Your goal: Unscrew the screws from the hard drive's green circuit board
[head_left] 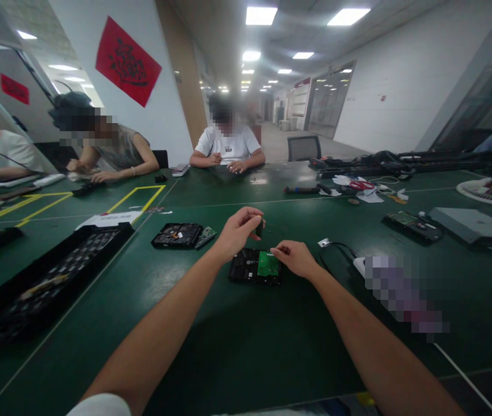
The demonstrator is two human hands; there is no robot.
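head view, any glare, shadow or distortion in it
Head view: white rectangular ceiling lights blown out, glare on the smooth dark green tabletop; head view: soft shadow nearer the camera than the flat black hard drive; head view: edges look stretched, the white pillar leaning.

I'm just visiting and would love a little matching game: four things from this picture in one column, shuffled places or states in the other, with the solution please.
Things:
1. Left hand
2. Green circuit board
3. Long black tray
4. Large red sign

Places or states:
A. On a white pillar
B. Holding a small dark object
C. On the tabletop, towards the picture's left
D. On a black device, by the right hand

Right pairs: 1-B; 2-D; 3-C; 4-A
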